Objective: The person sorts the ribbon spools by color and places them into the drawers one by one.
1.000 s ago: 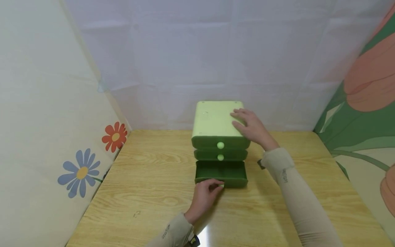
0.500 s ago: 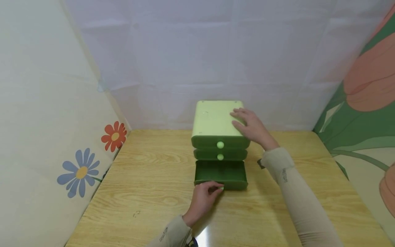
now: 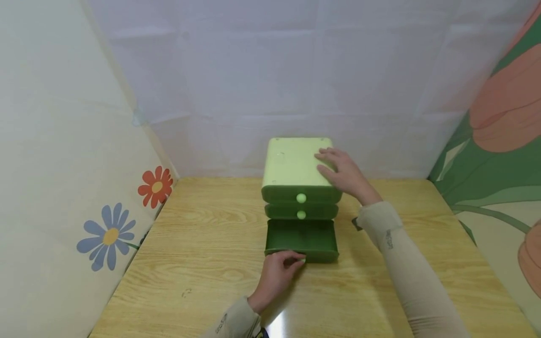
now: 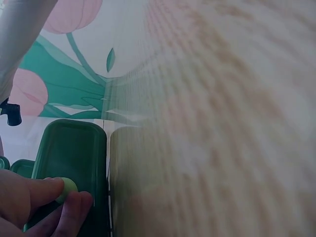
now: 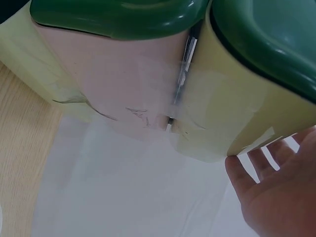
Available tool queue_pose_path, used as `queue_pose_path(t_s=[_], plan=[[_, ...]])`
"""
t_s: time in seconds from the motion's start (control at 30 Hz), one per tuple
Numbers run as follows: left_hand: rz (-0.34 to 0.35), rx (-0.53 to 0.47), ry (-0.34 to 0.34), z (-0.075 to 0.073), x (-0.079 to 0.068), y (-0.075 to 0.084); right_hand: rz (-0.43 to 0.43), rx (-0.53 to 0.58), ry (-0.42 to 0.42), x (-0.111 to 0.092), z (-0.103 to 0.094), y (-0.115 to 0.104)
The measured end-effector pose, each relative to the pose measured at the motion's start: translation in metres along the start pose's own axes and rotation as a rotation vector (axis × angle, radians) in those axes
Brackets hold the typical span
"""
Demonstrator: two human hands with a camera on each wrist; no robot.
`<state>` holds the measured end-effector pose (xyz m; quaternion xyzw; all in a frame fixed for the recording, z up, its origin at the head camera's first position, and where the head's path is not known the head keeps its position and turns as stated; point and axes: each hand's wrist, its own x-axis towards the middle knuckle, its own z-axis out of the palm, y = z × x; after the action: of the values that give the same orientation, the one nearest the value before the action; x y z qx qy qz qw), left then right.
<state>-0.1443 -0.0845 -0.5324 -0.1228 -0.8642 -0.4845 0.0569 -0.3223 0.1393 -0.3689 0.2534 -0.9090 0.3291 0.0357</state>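
Observation:
A small drawer unit with a light green top (image 3: 289, 162) stands on the table. Its top drawer (image 3: 279, 193) and middle drawer (image 3: 281, 211) have dark green fronts with round light green knobs; both are pushed in. The bottom drawer (image 3: 301, 236) is pulled out, and its visible inside is bare. My left hand (image 3: 274, 277) pinches the bottom drawer's knob (image 4: 69, 188) between thumb and fingers, largely covering it in the head view. My right hand (image 3: 344, 173) rests on the unit's top at the right edge, fingers spread and fairly straight.
The wood-grain table (image 3: 203, 244) runs back to a pale creased sheet (image 3: 236, 84). On the left is a panel with a blue flower (image 3: 112, 236) and a red flower (image 3: 156, 187). A panel with large pink tulips (image 3: 507, 103) borders the right side.
The bottom drawer has slid a little farther out toward me, with my left hand still on its knob. My right hand has stayed in place on the top.

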Motion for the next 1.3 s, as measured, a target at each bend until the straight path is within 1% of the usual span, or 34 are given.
queue_pose_path(t_s=[0.43,0.87,0.93,1.0,1.1,1.13,1.23,1.3], plan=[[0.004,-0.016,-0.001,-0.002,-0.002,0.002,0.006,-0.003,-0.002,0.000,0.001,0.000],[0.002,-0.012,0.003,-0.001,-0.002,0.000,0.016,0.010,0.015,-0.001,0.001,0.001],[0.000,-0.012,0.002,-0.001,-0.002,0.000,0.026,0.058,0.025,-0.001,0.002,0.003],[0.000,-0.009,0.001,0.000,-0.002,0.000,0.054,0.133,0.048,-0.003,0.002,0.008],[-0.004,-0.006,-0.005,0.000,-0.003,-0.001,0.100,0.268,0.124,-0.008,0.003,0.021],[-0.005,-0.005,-0.007,0.000,-0.003,-0.001,0.107,0.296,0.152,-0.010,0.003,0.026],[-0.007,-0.002,-0.007,0.000,-0.002,-0.001,0.135,0.331,0.208,-0.018,0.004,0.043],[-0.004,-0.003,-0.001,-0.001,-0.002,-0.001,0.147,0.309,0.203,-0.025,0.005,0.056]])
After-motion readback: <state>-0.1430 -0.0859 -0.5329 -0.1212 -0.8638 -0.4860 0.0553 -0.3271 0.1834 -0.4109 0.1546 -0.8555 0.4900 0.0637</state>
